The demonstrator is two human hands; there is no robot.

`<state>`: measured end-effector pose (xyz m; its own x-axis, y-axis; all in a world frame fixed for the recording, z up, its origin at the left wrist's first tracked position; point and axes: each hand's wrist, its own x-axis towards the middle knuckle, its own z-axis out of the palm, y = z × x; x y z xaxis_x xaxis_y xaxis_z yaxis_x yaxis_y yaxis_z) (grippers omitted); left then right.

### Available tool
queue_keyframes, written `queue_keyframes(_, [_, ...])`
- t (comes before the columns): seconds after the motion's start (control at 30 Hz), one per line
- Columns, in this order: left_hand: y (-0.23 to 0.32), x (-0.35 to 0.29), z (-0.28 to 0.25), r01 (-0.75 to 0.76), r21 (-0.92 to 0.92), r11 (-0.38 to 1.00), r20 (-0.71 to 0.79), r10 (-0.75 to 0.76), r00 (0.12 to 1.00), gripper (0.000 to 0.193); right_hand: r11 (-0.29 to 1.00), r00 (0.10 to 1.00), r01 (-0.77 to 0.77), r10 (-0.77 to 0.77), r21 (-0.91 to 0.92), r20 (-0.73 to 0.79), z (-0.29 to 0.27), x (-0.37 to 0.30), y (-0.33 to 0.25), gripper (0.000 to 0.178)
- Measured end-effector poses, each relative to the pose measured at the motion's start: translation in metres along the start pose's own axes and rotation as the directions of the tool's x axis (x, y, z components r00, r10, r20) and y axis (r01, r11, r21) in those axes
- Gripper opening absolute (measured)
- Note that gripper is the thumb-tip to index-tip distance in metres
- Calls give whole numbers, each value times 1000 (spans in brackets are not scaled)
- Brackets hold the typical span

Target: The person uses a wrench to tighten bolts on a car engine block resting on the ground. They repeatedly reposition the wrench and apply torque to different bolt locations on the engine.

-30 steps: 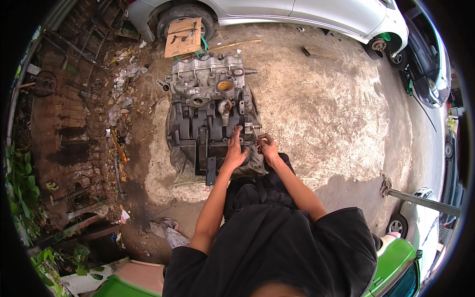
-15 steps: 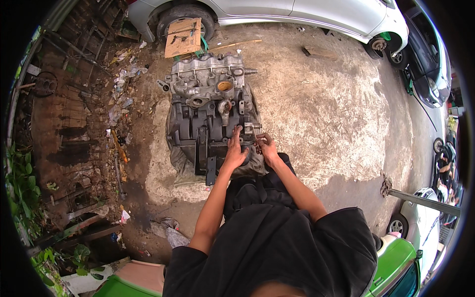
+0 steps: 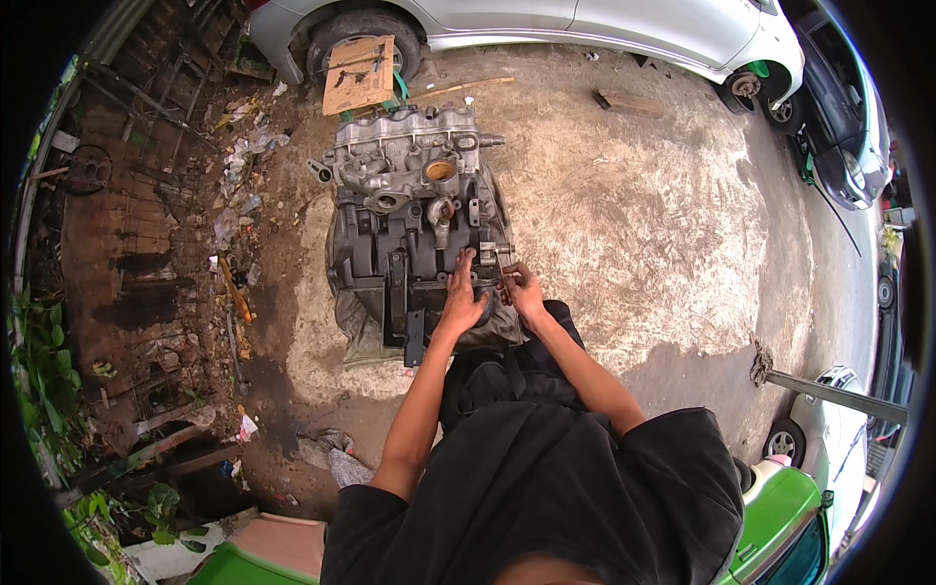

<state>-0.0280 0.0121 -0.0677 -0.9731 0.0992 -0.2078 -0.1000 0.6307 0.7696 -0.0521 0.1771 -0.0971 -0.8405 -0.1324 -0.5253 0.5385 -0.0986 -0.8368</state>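
Observation:
An engine block [image 3: 366,244] with a silver cylinder head [image 3: 405,136] on top lies on a cloth before me. My left hand [image 3: 462,304] rests flat against the block's near right part, its fingers stretched forward and nothing gripped. Just right of it, my right hand [image 3: 525,294] has its fingers curled round the lower end of a slim metal wrench [image 3: 504,260]. The wrench's far end reaches a small silver fitting [image 3: 489,251] on the block's right side. Much of the wrench is hidden by the fingers.
Dark metal brackets [image 3: 415,336] stick out toward me, left of my left hand. A crumpled cloth [image 3: 363,336] lies under the engine. Beyond stand a cardboard sheet [image 3: 359,75] and a silver car [image 3: 585,24]. A wooden block [image 3: 629,103] lies far right; litter [image 3: 239,166] lines the left.
My right hand has shifted very slightly left, still at the wrench. My left hand stays on the block. In the right background, vehicles on the road have changed place.

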Motion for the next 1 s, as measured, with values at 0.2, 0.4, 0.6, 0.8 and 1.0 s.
queue_keyframes(0.2, [2, -1, -1, -6, -9, 1000, -5, 6, 1000, 95, 996, 997, 60, -63, -63, -44, 2, 1, 7, 10])
queue_keyframes(0.4, [2, -1, -1, 2, -9, 1000, 3, -2, 1000, 95, 993, 994, 102, -103, -64, -19, 3, 3, 11, 13])
queue_keyframes(0.6, [0, -1, 1, -8, -23, 1000, -5, 7, 1000, 95, 870, 968, 219, -249, -441, -10, 5, -2, 3, 20])
queue_keyframes(0.8, [0, -1, -1, -17, -57, 998, -18, 16, 1000, 96, 661, 916, 344, -391, -667, 85, 4, -8, -26, 26])
queue_keyframes(1.0, [0, -1, 0, -7, -43, 999, -20, 7, 1000, 95, 528, 807, 525, -558, -668, 193, 7, -2, -72, 15])
